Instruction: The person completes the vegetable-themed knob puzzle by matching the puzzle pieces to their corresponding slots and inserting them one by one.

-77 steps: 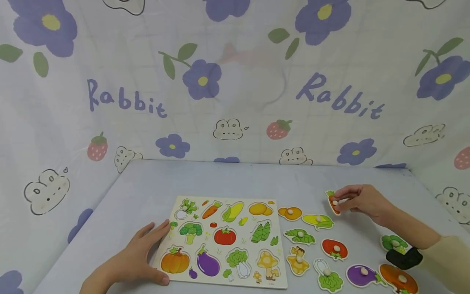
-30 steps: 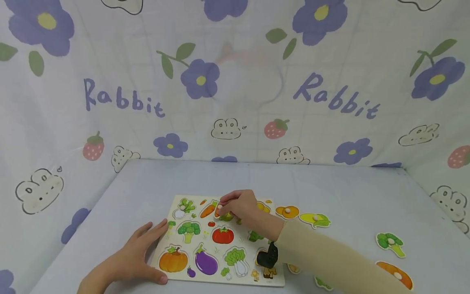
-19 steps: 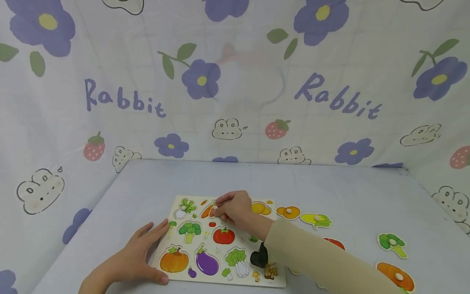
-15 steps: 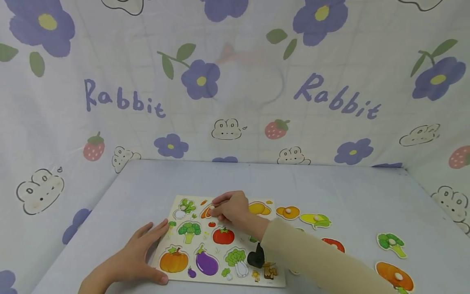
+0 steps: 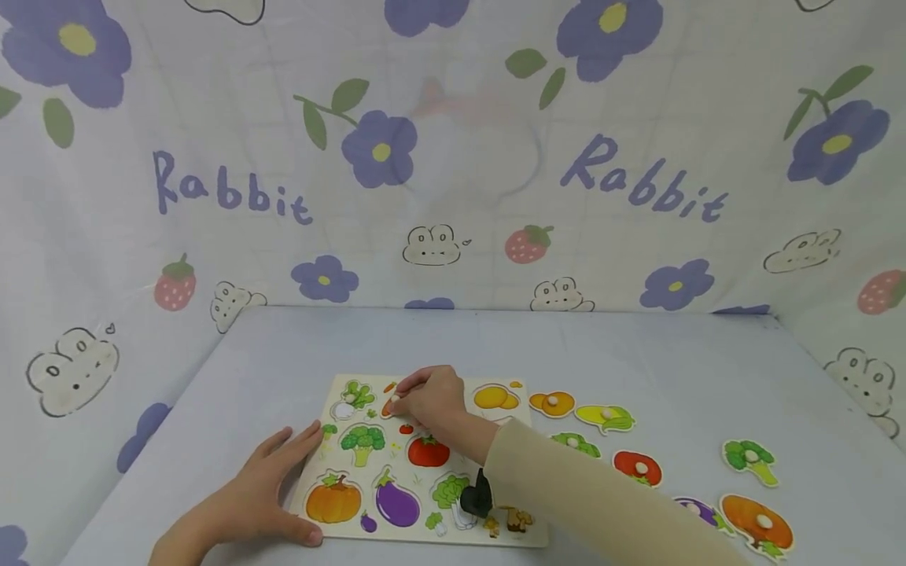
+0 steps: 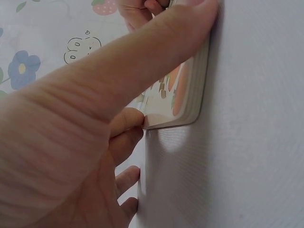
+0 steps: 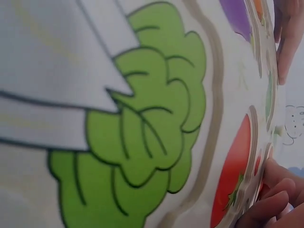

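Note:
My right hand (image 5: pixel 439 405) pinches the small knob of a carrot puzzle piece (image 5: pixel 387 407) over the carrot recess in the board's back row; fingers partly hide the piece. Underneath is the white vegetable puzzle board (image 5: pixel 328 462), flat on the table. My left hand (image 5: pixel 262 494) rests at the board's left side, fingers spread along the edge and thumb at the front corner. In the left wrist view, the thumb (image 6: pixel 156 52) lies across that corner. A turnip piece (image 5: pixel 348 399) with a knob sits in the back-left recess.
Right of the board lie loose knobbed pieces: potato (image 5: pixel 552 404), corn (image 5: pixel 607 417), a green vegetable (image 5: pixel 575 444), tomato (image 5: pixel 630 464), broccoli (image 5: pixel 750 457), eggplant (image 5: pixel 701 511) and pumpkin (image 5: pixel 757 523). The right sleeve (image 5: pixel 566 487) covers part of this area. A printed curtain (image 5: pixel 474 196) stands behind.
My right hand has brought the carrot piece from the table's right side leftward onto the board, then shifted it slightly left to the carrot recess. My left hand stays at the board's edge.

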### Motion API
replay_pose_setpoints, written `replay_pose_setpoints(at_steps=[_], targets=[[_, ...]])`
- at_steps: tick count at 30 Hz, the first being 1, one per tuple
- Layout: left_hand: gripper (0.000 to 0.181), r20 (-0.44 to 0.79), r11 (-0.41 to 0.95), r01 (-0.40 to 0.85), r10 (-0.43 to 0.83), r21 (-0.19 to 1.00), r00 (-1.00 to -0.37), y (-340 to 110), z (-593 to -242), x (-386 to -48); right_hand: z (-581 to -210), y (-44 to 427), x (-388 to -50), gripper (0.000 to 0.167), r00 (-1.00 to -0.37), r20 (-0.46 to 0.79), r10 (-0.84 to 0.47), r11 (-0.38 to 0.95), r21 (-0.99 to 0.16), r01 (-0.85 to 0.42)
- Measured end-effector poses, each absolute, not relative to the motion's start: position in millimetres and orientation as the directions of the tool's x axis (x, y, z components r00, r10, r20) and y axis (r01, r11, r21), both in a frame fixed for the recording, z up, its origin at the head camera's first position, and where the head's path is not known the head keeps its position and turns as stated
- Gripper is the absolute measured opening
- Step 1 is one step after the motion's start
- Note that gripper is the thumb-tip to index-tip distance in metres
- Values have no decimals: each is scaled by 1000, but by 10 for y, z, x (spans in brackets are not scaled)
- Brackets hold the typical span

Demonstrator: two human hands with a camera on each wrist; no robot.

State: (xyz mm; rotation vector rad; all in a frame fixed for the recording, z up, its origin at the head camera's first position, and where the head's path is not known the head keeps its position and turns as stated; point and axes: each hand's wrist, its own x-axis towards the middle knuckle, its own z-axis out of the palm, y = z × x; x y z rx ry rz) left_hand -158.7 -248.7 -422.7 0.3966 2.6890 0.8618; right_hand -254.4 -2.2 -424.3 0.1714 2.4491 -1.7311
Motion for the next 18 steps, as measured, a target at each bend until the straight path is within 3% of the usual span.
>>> replay_pose_setpoints(at_steps=[10,18], targets=[[121,-203,788,144,323,598,-924,-2488,-4251,-1589,-4204,-50,-2507,16,-997,-71,-2,377,-924,65],[121,-202,787,145,324,600,-924,-2497,-4239,-1583,-4218,-56,-2512,19,-997,-77,19,389,-918,78]])
